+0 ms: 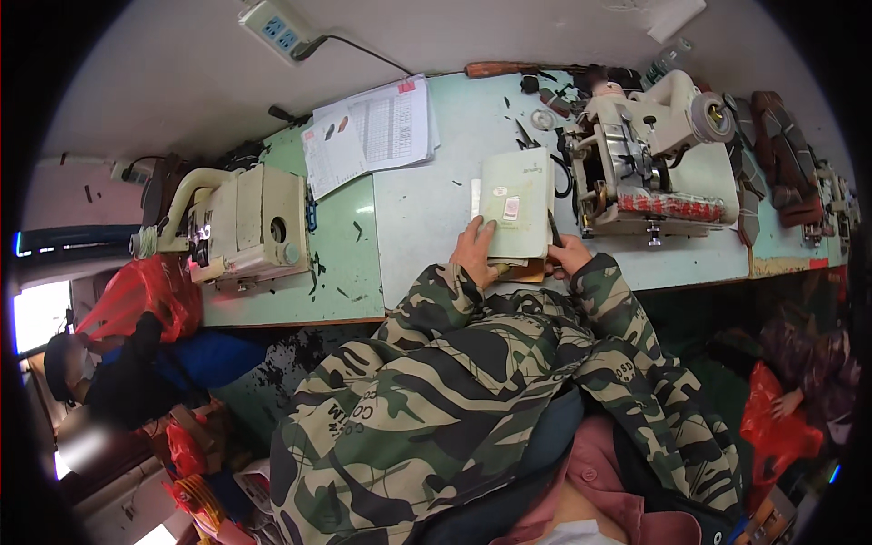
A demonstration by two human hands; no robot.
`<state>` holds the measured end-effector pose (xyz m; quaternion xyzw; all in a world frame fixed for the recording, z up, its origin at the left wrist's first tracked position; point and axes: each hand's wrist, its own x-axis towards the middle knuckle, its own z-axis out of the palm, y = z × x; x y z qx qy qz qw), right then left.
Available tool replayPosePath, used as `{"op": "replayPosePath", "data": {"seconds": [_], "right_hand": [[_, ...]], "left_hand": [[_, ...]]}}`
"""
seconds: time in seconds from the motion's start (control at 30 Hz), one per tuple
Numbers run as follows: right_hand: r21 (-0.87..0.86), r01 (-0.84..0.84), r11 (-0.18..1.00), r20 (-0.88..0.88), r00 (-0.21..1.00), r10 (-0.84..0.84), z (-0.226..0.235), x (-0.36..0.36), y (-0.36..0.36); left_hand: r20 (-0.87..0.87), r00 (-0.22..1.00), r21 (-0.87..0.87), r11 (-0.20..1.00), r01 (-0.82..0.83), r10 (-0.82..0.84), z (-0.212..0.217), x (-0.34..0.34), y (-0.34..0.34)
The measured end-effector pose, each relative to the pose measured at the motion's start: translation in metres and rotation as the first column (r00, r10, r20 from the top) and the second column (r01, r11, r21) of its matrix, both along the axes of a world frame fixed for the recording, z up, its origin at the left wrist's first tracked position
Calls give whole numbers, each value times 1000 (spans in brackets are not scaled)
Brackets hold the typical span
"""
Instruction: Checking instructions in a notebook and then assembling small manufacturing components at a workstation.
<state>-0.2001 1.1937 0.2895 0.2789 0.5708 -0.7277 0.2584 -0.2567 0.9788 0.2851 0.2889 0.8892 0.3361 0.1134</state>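
A pale green-cream notebook [518, 186] lies on the table in front of me, with a small pinkish label on its cover. My left hand [472, 254] grips its lower left corner, fingers on the cover and thumb by the bottom edge. At the lower right edge is my right hand [569, 255], its fingers closed around a dark, slim pen-like stick [553, 229] that points away from me. Some brownish paper or card [527, 271] sticks out beneath the notebook's near edge.
A cream machine [627, 163] with a handwheel stands right of the notebook; another [245, 222] stands left. Printed sheets [372, 132] lie at the back. Scissors [563, 177] and dark scraps lie near the notebook. Other people sit at far left and far right, near red plastic bags [772, 431].
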Motion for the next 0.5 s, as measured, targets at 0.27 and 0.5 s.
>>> {"op": "replayPosePath", "data": {"seconds": [0.27,0.5], "right_hand": [[222,92,971,-107,992,-69,6,7,-7],[57,-3,998,-146,989,11,44,-12,-25]], "left_hand": [[36,999,75,997,9,-12,17,12,2],[964,248,256,600,-758,-97,-2,-34,-21]]}}
